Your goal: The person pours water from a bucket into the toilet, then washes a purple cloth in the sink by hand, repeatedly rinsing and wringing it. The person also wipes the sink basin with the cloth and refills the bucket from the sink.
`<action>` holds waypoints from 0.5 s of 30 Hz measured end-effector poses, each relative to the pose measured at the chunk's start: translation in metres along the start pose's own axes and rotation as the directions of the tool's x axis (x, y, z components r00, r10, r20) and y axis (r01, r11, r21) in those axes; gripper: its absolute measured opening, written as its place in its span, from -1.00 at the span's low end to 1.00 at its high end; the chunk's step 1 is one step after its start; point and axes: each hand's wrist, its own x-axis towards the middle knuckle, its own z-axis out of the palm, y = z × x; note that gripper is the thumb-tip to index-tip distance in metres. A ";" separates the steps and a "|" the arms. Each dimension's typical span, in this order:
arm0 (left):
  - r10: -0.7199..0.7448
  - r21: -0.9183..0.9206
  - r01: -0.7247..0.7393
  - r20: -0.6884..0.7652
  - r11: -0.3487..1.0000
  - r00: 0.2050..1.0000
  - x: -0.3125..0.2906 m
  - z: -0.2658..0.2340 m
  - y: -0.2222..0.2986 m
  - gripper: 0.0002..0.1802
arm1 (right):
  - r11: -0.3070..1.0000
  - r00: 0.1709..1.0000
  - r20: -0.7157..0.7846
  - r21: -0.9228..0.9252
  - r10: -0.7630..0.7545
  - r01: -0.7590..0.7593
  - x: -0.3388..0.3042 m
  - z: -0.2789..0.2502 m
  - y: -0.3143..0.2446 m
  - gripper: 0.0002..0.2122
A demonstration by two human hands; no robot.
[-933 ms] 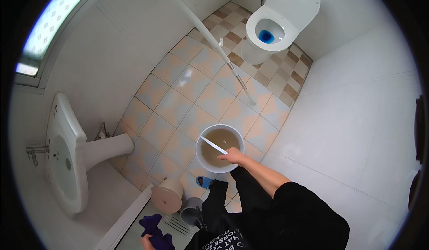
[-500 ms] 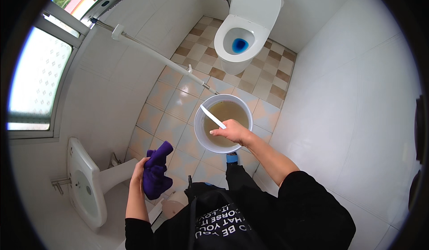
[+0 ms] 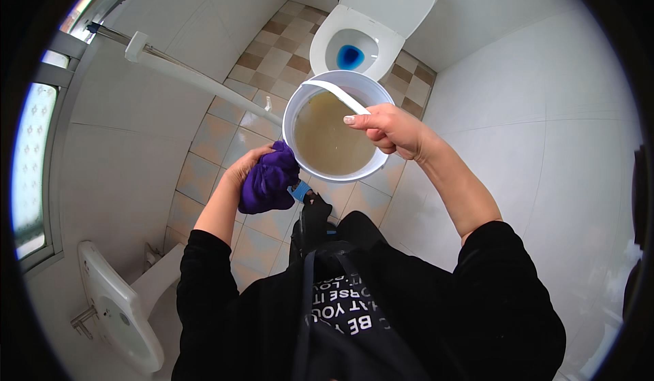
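Observation:
My right hand is closed around the white handle of a white bucket. Murky yellow-brown water fills part of the bucket, which looks tilted and lifted toward me. A bunched purple cloth hangs from my left hand, whose fingers are wrapped into it. The cloth comes right up to the bucket's left rim; whether they touch I cannot tell. Just beyond the bucket stands a white toilet with its lid raised and blue water in the bowl.
A long-handled squeegee mop leans along the left wall, its head up by the window. The washbasin is at lower left. A white wall bounds the right side. My blue slipper is on the tiled floor.
My right hand has raised the bucket and brought it forward, closer to the toilet. My left hand with the purple cloth has moved up and right, to the bucket's side.

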 end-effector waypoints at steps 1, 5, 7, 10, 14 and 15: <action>-0.026 0.006 0.026 -0.005 1.000 1.000 0.003 0.000 0.011 -0.59 | 1.000 1.000 -0.022 0.005 0.014 -0.014 0.006 -0.002 -0.011 -0.70; -0.047 -0.116 0.045 -0.019 0.992 0.999 0.020 0.003 0.031 -0.62 | 0.998 0.999 0.007 -0.019 0.051 -0.051 0.031 -0.020 -0.027 -0.69; 0.009 -0.163 -0.010 -0.004 0.987 1.000 0.030 0.009 0.040 -0.59 | 0.998 0.998 0.029 -0.029 0.060 -0.060 0.044 -0.029 -0.033 -0.69; 0.022 -0.221 -0.022 -0.001 0.975 1.000 0.047 0.018 0.057 -0.53 | 0.995 0.995 0.073 -0.067 0.072 -0.068 0.064 -0.043 -0.047 -0.67; 0.081 -0.249 -0.101 -0.089 0.963 0.993 0.071 0.034 0.066 -0.51 | 0.918 0.995 0.096 -0.391 -0.028 0.064 0.093 -0.074 -0.049 -0.59; 0.108 -0.250 -0.138 -0.129 0.959 0.986 0.073 0.036 0.067 -0.50 | 0.890 0.990 0.135 -0.448 -0.028 0.086 0.097 -0.083 -0.056 -0.59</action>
